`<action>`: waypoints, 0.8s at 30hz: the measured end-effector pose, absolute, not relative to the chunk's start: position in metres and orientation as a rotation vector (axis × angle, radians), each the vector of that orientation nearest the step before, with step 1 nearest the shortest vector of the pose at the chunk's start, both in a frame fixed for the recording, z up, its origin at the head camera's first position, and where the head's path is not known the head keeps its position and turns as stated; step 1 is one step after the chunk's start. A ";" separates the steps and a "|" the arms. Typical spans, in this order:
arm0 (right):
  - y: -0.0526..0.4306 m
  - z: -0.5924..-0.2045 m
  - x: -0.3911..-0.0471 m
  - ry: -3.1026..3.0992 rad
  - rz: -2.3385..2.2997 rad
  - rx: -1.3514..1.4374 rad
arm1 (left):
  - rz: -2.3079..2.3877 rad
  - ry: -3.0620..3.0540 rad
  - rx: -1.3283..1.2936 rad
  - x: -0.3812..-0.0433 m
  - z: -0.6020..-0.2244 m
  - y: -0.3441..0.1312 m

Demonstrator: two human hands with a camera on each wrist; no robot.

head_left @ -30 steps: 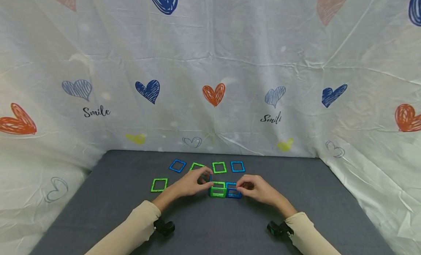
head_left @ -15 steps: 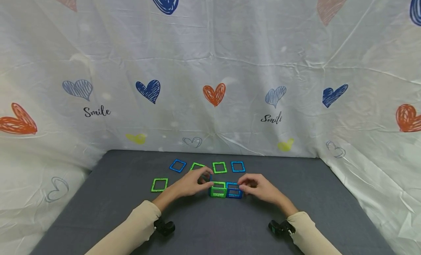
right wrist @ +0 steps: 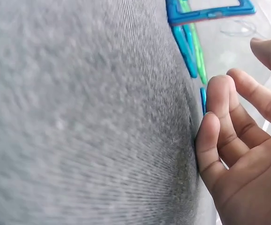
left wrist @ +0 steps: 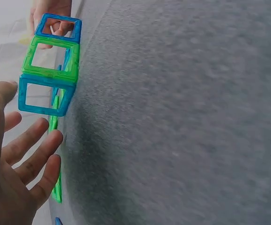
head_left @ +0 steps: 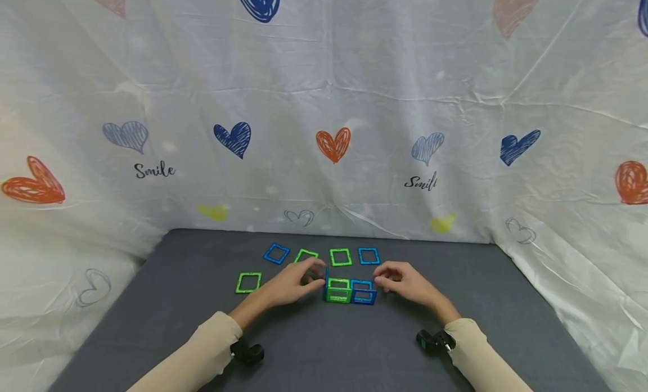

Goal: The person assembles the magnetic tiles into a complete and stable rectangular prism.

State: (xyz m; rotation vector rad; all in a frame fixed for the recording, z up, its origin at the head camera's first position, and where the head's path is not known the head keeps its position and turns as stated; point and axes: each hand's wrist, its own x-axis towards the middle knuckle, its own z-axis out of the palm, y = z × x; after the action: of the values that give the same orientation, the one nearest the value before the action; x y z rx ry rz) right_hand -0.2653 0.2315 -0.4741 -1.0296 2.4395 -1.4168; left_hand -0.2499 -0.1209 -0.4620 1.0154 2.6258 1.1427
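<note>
A small joined build of see-through square frame tiles stands mid-table in the head view. It has a green part (head_left: 338, 295), a blue part (head_left: 363, 297) on the right, and a blue tile (left wrist: 45, 94) upright at its left end. My left hand (head_left: 291, 282) is just left of the build, fingers spread and relaxed; in the left wrist view the thumb is beside the blue tile, and I cannot tell whether it touches. On the other side, my right hand (head_left: 411, 286) is apart from the build, its fingers loosely bent and holding nothing.
Loose square tiles lie flat behind the build: a blue one (head_left: 276, 247), a green one (head_left: 301, 252) partly behind my left hand, another green one (head_left: 349, 257), and a blue one (head_left: 369, 248). A green tile (head_left: 248, 291) lies left. A white cloth (head_left: 324, 201) hangs behind the grey table (head_left: 334, 347).
My right hand has come off the blue part and drawn back to the right. My left hand has eased slightly left, away from the build's left end.
</note>
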 end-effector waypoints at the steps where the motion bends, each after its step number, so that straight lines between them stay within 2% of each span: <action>1: 0.231 -0.474 -0.266 2.458 -1.393 -1.026 | 1.132 2.630 1.026 -0.249 -0.463 -0.122; 14: 0.217 -0.464 -0.278 2.546 -1.030 -1.105 | 1.147 2.622 1.121 -0.234 -0.471 -0.125; 24: 0.213 -0.465 -0.279 2.547 -0.985 -1.152 | 1.136 2.689 1.050 -0.237 -0.476 -0.117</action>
State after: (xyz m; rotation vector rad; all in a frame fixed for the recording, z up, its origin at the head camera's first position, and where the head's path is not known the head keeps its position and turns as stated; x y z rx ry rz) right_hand -0.2789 0.2135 -0.4651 -1.1516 2.5468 -0.9853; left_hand -0.2373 -0.1167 -0.4757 1.0499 2.6891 1.1355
